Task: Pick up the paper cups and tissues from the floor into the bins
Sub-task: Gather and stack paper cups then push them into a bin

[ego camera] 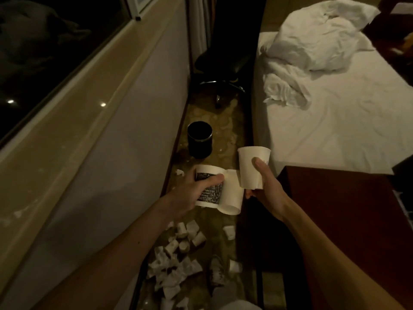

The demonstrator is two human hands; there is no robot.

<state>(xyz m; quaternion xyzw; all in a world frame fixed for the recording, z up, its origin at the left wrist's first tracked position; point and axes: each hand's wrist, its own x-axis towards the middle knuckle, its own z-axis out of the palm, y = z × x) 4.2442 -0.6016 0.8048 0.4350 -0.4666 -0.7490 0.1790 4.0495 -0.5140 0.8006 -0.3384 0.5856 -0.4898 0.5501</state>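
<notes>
**Three cups held above a littered floor**

A narrow strip of patterned floor (225, 130) runs between the wall (111, 153) under a dark window (44, 52) and a white bed (346, 121) with crumpled bedding (317, 34). A black bin (199, 142) stands upright on this strip close to the wall, and beyond it is a black swivel chair (223, 63). A dark wooden cabinet (335, 220) sits at the near corner of the bed.

Both hands are raised over the floor, on the near side of the bin. The left hand (190, 193) grips a printed cup (212, 193), thumb across its front and the fingers wrapped round behind. The right hand (268, 191) holds a plain cup (250, 157) upright, with its thumb (258, 166) pressed on the side and the fingers curled under the base. Between the two lies a third cup (232, 195), tilted with its mouth toward the camera and touching the printed cup; which hand carries it cannot be told.

Below the arms a heap of cups and tissues (174, 265) covers the floor by the wall. A loose cup (229, 232) lies just to the right of it, and another cup (235, 266) nearer the camera. A tissue scrap (180, 172) lies close to the bin.
</notes>
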